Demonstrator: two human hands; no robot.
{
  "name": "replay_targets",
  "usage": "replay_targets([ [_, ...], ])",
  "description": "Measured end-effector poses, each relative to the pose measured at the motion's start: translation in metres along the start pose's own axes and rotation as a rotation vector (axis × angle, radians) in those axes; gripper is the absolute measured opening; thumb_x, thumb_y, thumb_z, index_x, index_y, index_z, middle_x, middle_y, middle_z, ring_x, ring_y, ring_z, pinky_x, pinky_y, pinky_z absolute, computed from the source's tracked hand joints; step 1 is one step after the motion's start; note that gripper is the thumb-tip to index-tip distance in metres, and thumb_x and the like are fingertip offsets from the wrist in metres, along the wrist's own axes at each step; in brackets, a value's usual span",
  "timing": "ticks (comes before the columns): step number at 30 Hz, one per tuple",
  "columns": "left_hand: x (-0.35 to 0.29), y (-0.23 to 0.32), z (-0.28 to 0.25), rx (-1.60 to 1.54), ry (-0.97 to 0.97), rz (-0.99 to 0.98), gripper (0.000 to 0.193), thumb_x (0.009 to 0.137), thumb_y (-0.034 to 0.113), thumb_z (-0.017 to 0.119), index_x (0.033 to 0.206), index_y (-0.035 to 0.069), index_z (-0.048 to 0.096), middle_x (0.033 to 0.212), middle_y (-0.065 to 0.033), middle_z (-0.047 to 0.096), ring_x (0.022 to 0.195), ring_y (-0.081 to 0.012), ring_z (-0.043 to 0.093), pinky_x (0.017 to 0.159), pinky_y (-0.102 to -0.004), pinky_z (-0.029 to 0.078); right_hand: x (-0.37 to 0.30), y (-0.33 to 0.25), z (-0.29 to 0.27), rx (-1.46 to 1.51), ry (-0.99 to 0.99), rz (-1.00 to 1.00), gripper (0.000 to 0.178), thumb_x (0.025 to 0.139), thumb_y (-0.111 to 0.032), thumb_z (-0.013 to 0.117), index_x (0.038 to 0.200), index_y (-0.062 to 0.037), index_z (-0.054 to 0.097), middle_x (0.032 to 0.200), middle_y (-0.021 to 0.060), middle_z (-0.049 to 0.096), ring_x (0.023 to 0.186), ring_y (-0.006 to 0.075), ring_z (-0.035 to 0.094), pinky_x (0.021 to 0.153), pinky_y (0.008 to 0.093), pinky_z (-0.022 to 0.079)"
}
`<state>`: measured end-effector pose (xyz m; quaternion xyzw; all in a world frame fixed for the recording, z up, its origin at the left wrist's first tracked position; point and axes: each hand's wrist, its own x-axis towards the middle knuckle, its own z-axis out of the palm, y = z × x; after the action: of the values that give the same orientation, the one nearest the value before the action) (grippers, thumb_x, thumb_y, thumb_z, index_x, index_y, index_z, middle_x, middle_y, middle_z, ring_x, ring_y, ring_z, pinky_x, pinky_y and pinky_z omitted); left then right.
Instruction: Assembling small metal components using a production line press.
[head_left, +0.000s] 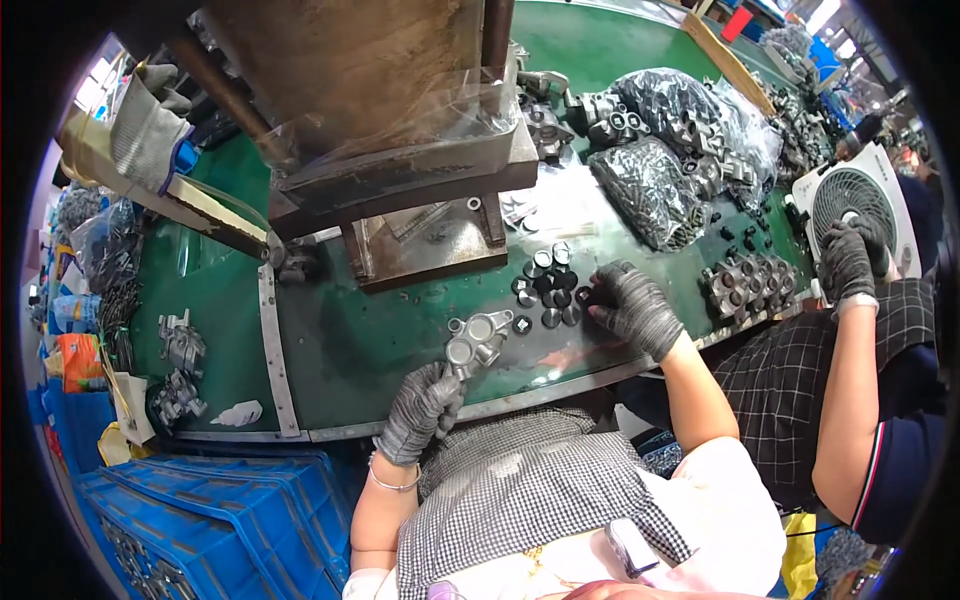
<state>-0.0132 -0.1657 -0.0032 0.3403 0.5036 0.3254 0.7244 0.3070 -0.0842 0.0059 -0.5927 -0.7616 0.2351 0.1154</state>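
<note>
Gloved in grey, my left hand (420, 408) grips a silver metal casting (477, 342) by its lower end, above the front edge of the green bench. Round recesses show on the casting's upper face. My right hand (637, 310), also gloved, is at the right side of a cluster of small round black caps (551, 300). Its fingers are bent, with thumb and fingertips around a black cap (584, 295). Several caps in the cluster show pale or shiny tops.
A heavy press (400, 160) with a metal base stands behind the casting. Bagged dark parts (650, 190) and more castings (750, 285) lie to the right. A co-worker's gloved hands (850, 262) are by a white fan (880, 190). Blue crates (220, 520) stand lower left.
</note>
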Motion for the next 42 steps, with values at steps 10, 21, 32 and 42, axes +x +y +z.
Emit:
replay_targets([
  [10, 0.0, 0.003, 0.001, 0.001, -0.029, 0.013, 0.04, 0.082, 0.042, 0.06, 0.071, 0.006, 0.05, 0.052, -0.0011, 0.047, 0.039, -0.0071, 0.042, 0.036, -0.0203, 0.03, 0.004, -0.003, 0.002, -0.084, -0.039, 0.004, 0.033, 0.073, -0.019, 0.07, 0.103, -0.0074, 0.06, 0.101, 0.0163, 0.056, 0.092, 0.0354, 0.058, 0.081, 0.0425, 0.047],
  [21, -0.001, 0.003, 0.0, 0.004, -0.013, -0.032, 0.038, 0.083, 0.04, 0.059, 0.072, 0.005, 0.051, 0.051, -0.0009, 0.046, 0.039, -0.0073, 0.041, 0.035, -0.0205, 0.029, 0.004, -0.006, 0.001, -0.126, -0.096, 0.007, 0.034, 0.074, -0.025, 0.07, 0.101, -0.0074, 0.061, 0.095, 0.0161, 0.058, 0.089, 0.0352, 0.058, 0.079, 0.043, 0.047],
  [32, 0.0, 0.002, -0.004, -0.011, -0.071, 0.003, 0.04, 0.082, 0.042, 0.06, 0.075, 0.004, 0.051, 0.052, -0.0003, 0.045, 0.038, -0.0068, 0.038, 0.034, -0.0206, 0.027, -0.001, -0.003, -0.001, -0.077, -0.085, -0.021, 0.029, 0.074, -0.023, 0.069, 0.099, -0.0094, 0.063, 0.095, 0.0155, 0.058, 0.088, 0.0343, 0.059, 0.079, 0.0423, 0.048],
  [42, -0.003, 0.004, -0.004, -0.025, -0.063, -0.018, 0.036, 0.081, 0.04, 0.061, 0.073, 0.006, 0.051, 0.052, 0.0012, 0.044, 0.039, -0.0056, 0.038, 0.035, -0.0199, 0.029, 0.001, -0.005, 0.005, -0.083, -0.018, -0.062, 0.031, 0.067, -0.019, 0.073, 0.094, -0.0055, 0.062, 0.089, 0.0138, 0.058, 0.085, 0.0349, 0.058, 0.074, 0.0421, 0.048],
])
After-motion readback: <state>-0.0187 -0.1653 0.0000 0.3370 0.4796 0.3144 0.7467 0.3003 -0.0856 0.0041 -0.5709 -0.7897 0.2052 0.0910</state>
